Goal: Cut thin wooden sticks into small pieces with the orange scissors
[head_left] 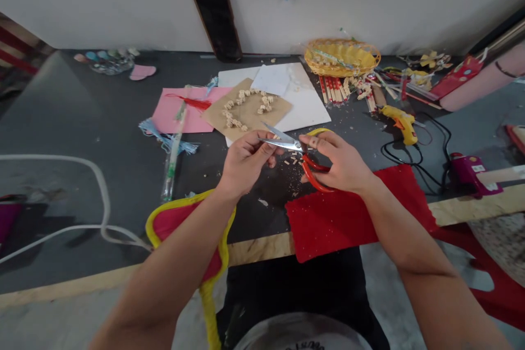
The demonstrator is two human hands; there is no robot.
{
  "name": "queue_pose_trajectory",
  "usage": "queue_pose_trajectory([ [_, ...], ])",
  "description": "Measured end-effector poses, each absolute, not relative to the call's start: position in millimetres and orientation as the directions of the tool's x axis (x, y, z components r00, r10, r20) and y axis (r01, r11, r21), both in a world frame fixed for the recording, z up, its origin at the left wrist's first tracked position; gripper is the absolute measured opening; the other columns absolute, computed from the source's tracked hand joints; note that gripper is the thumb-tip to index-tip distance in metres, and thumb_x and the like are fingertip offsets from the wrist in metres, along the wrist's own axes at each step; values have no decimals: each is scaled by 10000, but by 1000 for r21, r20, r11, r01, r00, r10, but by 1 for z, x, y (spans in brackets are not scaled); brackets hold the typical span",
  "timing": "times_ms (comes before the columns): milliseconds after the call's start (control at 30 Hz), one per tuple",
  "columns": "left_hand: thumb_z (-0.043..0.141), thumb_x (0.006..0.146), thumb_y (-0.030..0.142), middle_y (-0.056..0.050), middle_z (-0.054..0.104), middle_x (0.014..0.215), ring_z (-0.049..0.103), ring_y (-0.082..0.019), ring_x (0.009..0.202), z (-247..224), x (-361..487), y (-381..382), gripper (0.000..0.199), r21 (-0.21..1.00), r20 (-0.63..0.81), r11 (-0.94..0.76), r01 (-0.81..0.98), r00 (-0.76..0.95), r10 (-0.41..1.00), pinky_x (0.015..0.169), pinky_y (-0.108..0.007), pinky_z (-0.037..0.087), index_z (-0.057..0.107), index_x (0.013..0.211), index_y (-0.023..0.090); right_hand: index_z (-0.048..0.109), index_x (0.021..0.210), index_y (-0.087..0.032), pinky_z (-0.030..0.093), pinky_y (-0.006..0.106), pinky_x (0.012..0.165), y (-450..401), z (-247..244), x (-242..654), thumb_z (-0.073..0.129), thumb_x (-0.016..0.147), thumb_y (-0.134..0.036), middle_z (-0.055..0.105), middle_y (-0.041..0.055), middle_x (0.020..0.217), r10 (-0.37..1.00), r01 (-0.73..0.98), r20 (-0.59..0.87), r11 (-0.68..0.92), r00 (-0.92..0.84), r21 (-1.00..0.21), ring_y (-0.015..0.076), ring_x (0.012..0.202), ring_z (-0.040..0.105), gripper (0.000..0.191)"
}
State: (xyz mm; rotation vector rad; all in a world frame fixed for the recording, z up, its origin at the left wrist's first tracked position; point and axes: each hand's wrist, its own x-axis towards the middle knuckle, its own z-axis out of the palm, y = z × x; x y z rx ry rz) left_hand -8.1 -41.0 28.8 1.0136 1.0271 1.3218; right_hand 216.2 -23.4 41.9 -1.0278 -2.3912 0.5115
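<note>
A yellow woven basket (363, 57) is set at the back of the tabletop (115, 126), and a slim, pale item (330, 58) is held in it. Something green is enclosed in a long clear wrapper (169, 175) at the left. The scissors (298, 145) are held above the tabletop, their handles gripped by the right hand (346, 163); the parted blades are pointed leftward and slightly away from the person, the long axis slanted. The left hand (246, 161) is closed in a pinch at the blades; what is pinched cannot be told. Pale bits (292, 162) are scattered below.
</note>
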Motion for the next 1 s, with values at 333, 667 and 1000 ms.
queue_pose_trajectory([
  [333,769,721,418,6,659,642,519,-75,475,30,-8,-41,298,981,48,-54,-184,-35,998,478,-211,449,633,830,177,468,1397,-274,513,411,916,-26,44,215,718,741,-557,583,105,1168,748,558,296,648,-594,-519,279,1101,574,758],
  [667,732,764,428,3,657,637,532,-70,484,31,-8,-43,292,991,119,-121,-59,-37,992,473,-192,444,627,819,161,489,1378,-295,525,406,916,-24,40,215,745,730,-525,595,82,1132,756,573,289,641,-588,-511,262,1064,597,734],
  [1000,691,806,409,-23,675,663,531,-56,468,26,-10,-42,287,985,168,-166,49,-36,985,474,-176,438,618,744,138,550,1328,-270,542,354,902,-22,37,217,714,808,-375,637,69,1192,741,511,326,652,-588,-561,223,1051,640,555],
])
